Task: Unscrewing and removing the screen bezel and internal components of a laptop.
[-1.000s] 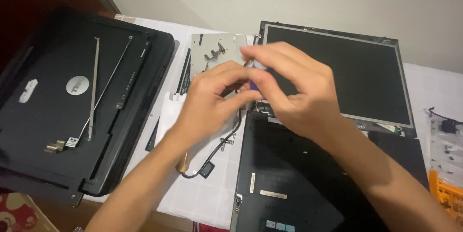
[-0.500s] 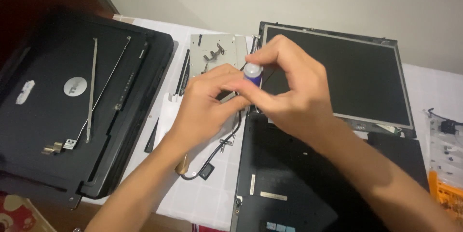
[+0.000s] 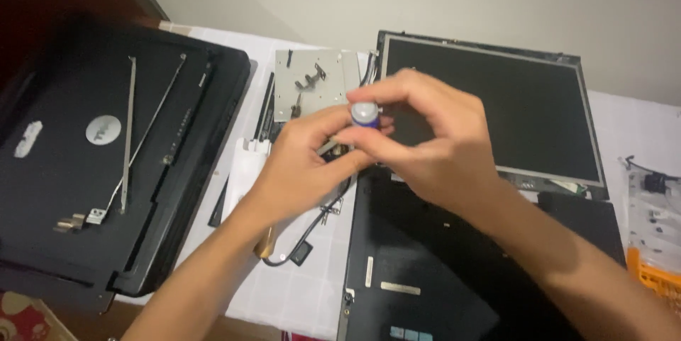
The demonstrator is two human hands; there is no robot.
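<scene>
A small screwdriver [image 3: 364,113] with a blue handle and a pale round cap stands upright over the middle of the table. My right hand [image 3: 440,142] curls around its handle from the right, fingertips at the cap. My left hand [image 3: 298,171] comes in from the lower left and pinches the lower part of the tool, which its fingers hide. The tip and whatever it touches are hidden behind both hands. A grey metal plate [image 3: 312,82] with small brackets lies just beyond the hands.
A black laptop lid [image 3: 92,164] with loose hinge rails lies at the left. A bare screen panel [image 3: 496,100] sits at the back right and a black base cover [image 3: 425,270] in front. A black cable [image 3: 298,249], a bag of parts [image 3: 652,199] and an orange tray [image 3: 652,274] are nearby.
My right fingers have shifted around the handle, and the pale cap, covered a second ago, now shows. Both hands stay over the same spot.
</scene>
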